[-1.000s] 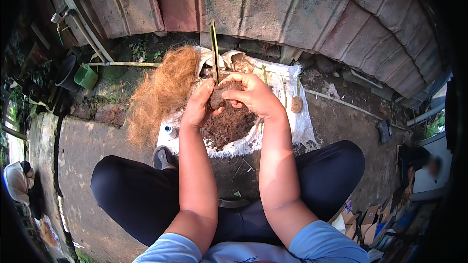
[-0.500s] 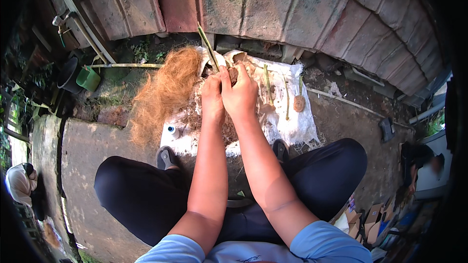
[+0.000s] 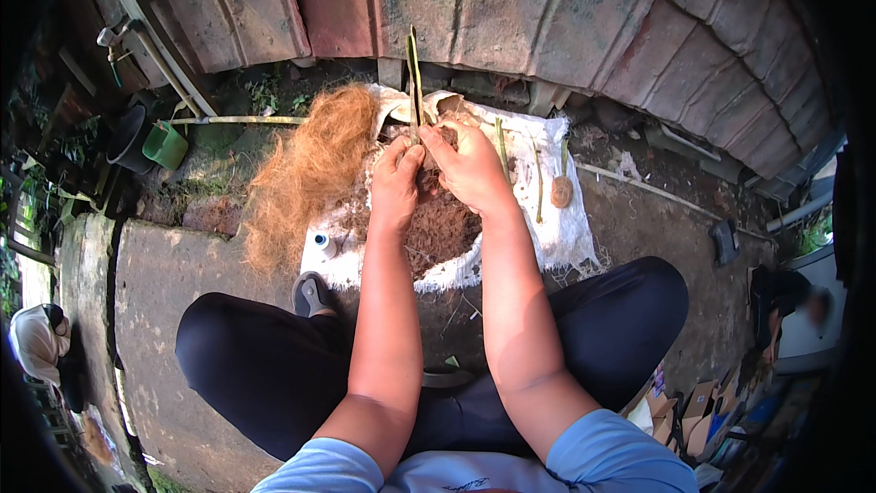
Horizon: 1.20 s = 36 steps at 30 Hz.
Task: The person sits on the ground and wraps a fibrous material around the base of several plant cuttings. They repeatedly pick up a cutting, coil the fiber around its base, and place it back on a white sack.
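Observation:
Above a heap of brown soil [image 3: 443,228], a green plant stem [image 3: 415,78] stands nearly upright out of my fingers, with what looks like a slit along its length. My left hand [image 3: 397,184] is closed around its lower end. Beside it my right hand [image 3: 474,169] pinches the same end with thumb and fingers; the very bottom of the stem is hidden by them. The soil lies on a white woven sack [image 3: 570,242]. To the left spreads a loose mass of orange-brown fibre [image 3: 306,178].
Right on the sack lie a cut stem [image 3: 502,148], a thinner stem [image 3: 538,187] and a fibre-wrapped ball [image 3: 561,193]. A white spool or bottle [image 3: 322,245] stands front left. Roof tiles [image 3: 511,9] overhang behind. A green bucket [image 3: 165,146] is farther left. People sit at both edges.
The stem has swung from leaning left to nearly upright. My right hand and forearm have moved right and my hands are slightly farther apart, showing more soil between my arms.

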Motion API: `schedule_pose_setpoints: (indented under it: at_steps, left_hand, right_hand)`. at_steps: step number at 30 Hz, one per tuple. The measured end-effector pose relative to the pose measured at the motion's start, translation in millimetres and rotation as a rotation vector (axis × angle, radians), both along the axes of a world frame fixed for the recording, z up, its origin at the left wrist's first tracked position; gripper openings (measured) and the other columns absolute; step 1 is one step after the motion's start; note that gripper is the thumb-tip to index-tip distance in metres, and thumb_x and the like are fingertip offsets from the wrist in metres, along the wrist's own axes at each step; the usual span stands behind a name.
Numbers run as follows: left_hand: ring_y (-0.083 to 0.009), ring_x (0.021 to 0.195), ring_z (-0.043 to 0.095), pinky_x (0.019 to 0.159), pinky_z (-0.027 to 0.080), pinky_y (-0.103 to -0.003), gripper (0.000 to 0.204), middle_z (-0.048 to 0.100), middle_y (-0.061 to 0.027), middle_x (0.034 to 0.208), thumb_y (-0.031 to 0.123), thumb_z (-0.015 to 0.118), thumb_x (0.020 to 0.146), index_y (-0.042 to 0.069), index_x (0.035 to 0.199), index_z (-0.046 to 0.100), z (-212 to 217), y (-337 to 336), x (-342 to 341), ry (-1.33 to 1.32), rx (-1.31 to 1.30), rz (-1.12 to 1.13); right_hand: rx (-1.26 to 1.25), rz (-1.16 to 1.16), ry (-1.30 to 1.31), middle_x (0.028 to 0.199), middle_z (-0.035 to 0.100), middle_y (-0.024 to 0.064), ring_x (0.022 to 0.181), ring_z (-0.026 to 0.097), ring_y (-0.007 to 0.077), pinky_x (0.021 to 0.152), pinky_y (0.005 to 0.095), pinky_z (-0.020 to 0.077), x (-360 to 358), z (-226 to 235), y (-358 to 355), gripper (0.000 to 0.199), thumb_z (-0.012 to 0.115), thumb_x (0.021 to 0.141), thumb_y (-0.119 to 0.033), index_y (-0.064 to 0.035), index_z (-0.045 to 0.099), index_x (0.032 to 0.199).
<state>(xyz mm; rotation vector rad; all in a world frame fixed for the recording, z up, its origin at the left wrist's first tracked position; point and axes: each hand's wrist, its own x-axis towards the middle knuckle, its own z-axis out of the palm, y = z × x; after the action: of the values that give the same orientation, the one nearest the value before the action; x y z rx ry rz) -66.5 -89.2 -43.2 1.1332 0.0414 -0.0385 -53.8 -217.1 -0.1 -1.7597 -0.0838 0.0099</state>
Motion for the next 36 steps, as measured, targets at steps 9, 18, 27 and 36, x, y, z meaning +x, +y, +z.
schedule_pose_setpoints:
  at_steps: [9,18,27,36]
  left_hand:
    - [-0.0053,0.066,0.043,0.058,0.038,-0.024,0.017,0.048,0.0062,0.074,0.022,0.058,0.099,0.007,0.091,0.06,-6.5,-0.8,5.4,-0.224,0.205,0.255]
    - [-0.0058,0.068,0.046,0.06,0.038,-0.024,0.016,0.054,0.0038,0.078,0.02,0.06,0.099,0.006,0.092,0.059,6.6,-10.1,-0.7,-0.186,-0.03,0.291]
    - [-0.0229,0.061,0.06,0.047,0.042,-0.03,0.031,0.066,-0.0104,0.086,0.037,0.053,0.1,0.007,0.098,0.057,-22.6,6.0,12.3,-0.106,-0.392,0.175]
    - [-0.0286,0.074,0.067,0.055,0.047,-0.034,0.039,0.068,-0.0137,0.094,0.042,0.044,0.101,0.006,0.104,0.059,-31.7,26.7,15.9,-0.037,-0.489,-0.015]
  right_hand:
    - [0.179,-0.339,-0.253,0.088,0.068,0.0024,0.079,0.054,0.0075,0.07,0.0231,0.0444,-3.4,-18.0,36.6,0.027,0.067,0.101,-0.022,0.0038,0.069,0.105]
    - [0.4,-0.458,-0.173,0.085,0.065,0.0026,0.062,0.052,0.0069,0.053,0.0247,0.0423,-5.5,-28.2,48.3,0.026,0.067,0.102,-0.025,0.0014,0.068,0.103]
    - [0.866,-0.294,0.151,0.07,0.047,-0.0012,0.05,0.041,0.009,0.044,0.0272,0.0332,9.0,-42.9,20.9,0.031,0.06,0.105,-0.035,-0.0061,0.051,0.098]
    - [0.142,-0.267,0.378,0.084,0.065,0.0104,0.074,0.063,0.016,0.062,0.0293,0.0539,20.0,-81.6,-8.4,0.039,0.061,0.103,-0.033,0.0047,0.063,0.112]
